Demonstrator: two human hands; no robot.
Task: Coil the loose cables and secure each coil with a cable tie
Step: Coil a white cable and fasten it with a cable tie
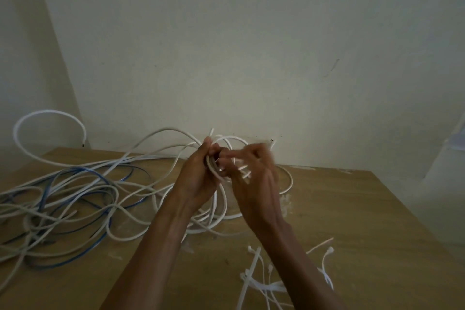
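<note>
My left hand (198,173) grips a bundle of white cable loops (219,199) held above the wooden table (364,221). The loops hang down from my fist and rest on the table. My right hand (254,166) is close beside it, blurred, with its fingers curled at the top of the bundle; a thin pale strip, maybe a cable tie, shows between its fingers. A tangle of loose white and blue cables (63,199) spreads over the table's left side. Several white cable ties (261,282) lie near the front, partly hidden by my right forearm.
A plain wall (226,45) stands right behind the table's far edge. One stiff white cable arcs up (47,114) at the far left corner. The table's right edge runs diagonally at the right, with bare wood between it and my right arm.
</note>
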